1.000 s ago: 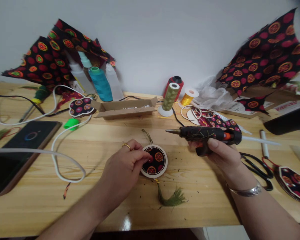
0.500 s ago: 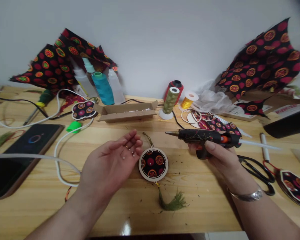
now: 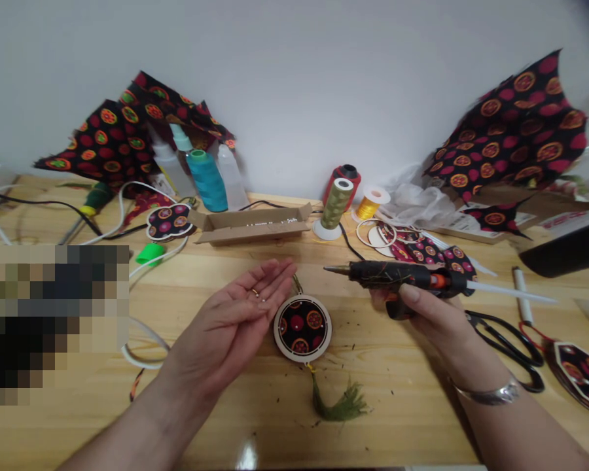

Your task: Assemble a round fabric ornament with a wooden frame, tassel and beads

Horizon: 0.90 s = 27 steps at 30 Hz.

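Palm up, my left hand [image 3: 233,314] is cupped beside the round ornament, with small pale beads [image 3: 262,299] lying on its fingers and the thumb near them. The round ornament [image 3: 303,328] lies flat on the table, dark patterned fabric inside a pale rim, with a green tassel [image 3: 341,400] below and a cord loop at its top. My right hand [image 3: 429,317] is wrapped round a black glue gun [image 3: 397,275], whose nozzle points left above the table. A clear glue stick [image 3: 513,292] sticks out of the gun's back.
Behind stand an open cardboard box [image 3: 252,226], thread spools [image 3: 334,206] and bottles [image 3: 233,176]. Black-handled scissors [image 3: 508,343] lie right of my right wrist, near another fabric ornament [image 3: 584,373]. White cable [image 3: 144,333] runs at left, beside a pixelated area.
My left hand has shifted slightly right, its thumb moving in towards the fingers and beads. The glue gun stays in my right hand. The view has tilted a little, and the phone area is now pixelated.
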Each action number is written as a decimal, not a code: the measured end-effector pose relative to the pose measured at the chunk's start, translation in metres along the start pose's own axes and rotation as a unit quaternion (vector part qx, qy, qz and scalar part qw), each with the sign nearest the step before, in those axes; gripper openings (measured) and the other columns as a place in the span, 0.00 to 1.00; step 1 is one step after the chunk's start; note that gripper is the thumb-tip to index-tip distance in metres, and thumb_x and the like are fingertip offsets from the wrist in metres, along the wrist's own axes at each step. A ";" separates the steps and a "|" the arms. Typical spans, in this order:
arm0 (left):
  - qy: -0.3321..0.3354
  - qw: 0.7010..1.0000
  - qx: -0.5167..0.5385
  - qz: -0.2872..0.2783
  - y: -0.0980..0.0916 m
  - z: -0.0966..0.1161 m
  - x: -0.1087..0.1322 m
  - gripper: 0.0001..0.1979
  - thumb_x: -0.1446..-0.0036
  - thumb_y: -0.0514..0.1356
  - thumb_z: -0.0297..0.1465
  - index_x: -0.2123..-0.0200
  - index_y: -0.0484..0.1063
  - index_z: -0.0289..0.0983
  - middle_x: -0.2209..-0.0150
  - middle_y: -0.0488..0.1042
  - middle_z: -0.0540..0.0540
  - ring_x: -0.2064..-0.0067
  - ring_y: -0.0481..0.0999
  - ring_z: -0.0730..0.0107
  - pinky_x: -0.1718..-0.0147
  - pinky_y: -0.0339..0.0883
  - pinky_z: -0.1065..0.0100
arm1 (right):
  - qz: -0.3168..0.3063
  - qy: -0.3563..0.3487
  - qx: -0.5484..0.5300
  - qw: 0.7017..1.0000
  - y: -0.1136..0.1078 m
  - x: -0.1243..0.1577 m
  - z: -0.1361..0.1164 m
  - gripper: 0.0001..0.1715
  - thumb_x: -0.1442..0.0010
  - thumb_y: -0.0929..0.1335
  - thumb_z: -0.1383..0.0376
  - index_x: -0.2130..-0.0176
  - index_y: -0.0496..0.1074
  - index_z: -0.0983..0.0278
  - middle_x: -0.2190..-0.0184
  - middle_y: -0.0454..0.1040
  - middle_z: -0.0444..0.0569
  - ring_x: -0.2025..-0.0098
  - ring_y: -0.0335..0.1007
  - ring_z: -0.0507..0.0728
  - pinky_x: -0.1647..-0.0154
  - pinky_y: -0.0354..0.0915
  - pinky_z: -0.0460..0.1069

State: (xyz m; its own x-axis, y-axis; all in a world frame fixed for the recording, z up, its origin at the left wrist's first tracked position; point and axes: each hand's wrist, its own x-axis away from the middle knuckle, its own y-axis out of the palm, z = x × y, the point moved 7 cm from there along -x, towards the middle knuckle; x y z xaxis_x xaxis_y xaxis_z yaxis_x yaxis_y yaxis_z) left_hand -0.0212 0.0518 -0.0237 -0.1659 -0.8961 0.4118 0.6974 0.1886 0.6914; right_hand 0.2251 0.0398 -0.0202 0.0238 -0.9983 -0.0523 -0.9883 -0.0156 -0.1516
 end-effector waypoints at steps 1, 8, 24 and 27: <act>-0.003 1.000 -0.005 0.004 0.000 0.000 0.000 0.24 0.57 0.47 0.05 0.61 0.71 0.26 0.54 0.77 0.28 0.48 0.76 0.54 0.51 0.73 0.66 | 0.002 0.006 -0.009 1.000 0.000 0.000 0.001 0.20 0.47 0.70 0.48 0.71 0.76 0.62 0.74 0.75 0.48 0.71 0.71 0.58 0.69 0.70 0.53; 0.010 0.999 0.004 0.034 -0.006 0.001 -0.006 0.14 0.41 0.48 0.12 0.65 0.72 0.26 0.60 0.79 0.32 0.56 0.81 0.58 0.57 0.76 0.71 | 0.005 0.003 -0.004 1.000 0.001 0.001 -0.006 0.19 0.46 0.71 0.49 0.70 0.76 0.62 0.72 0.76 0.49 0.69 0.72 0.59 0.69 0.70 0.53; -0.005 0.999 -0.036 0.021 -0.004 -0.001 -0.004 0.17 0.49 0.49 0.07 0.63 0.73 0.23 0.55 0.78 0.27 0.51 0.78 0.52 0.54 0.75 0.68 | 0.005 0.007 0.017 1.000 0.001 0.002 -0.005 0.21 0.46 0.70 0.48 0.69 0.75 0.63 0.73 0.76 0.51 0.70 0.72 0.60 0.70 0.70 0.53; -0.020 0.998 -0.050 0.026 -0.007 -0.003 -0.005 0.15 0.43 0.49 0.10 0.65 0.74 0.25 0.58 0.80 0.30 0.55 0.81 0.59 0.59 0.77 0.73 | -0.003 0.001 0.018 1.000 0.000 0.002 0.001 0.20 0.45 0.69 0.48 0.68 0.75 0.63 0.72 0.75 0.49 0.70 0.72 0.59 0.69 0.69 0.53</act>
State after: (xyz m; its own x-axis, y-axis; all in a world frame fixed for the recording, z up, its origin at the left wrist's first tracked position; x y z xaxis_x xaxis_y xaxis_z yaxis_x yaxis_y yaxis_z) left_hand -0.0231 0.0542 -0.0323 -0.1538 -0.8694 0.4697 0.7709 0.1918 0.6074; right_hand 0.2256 0.0377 -0.0212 0.0285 -0.9983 -0.0499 -0.9823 -0.0187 -0.1865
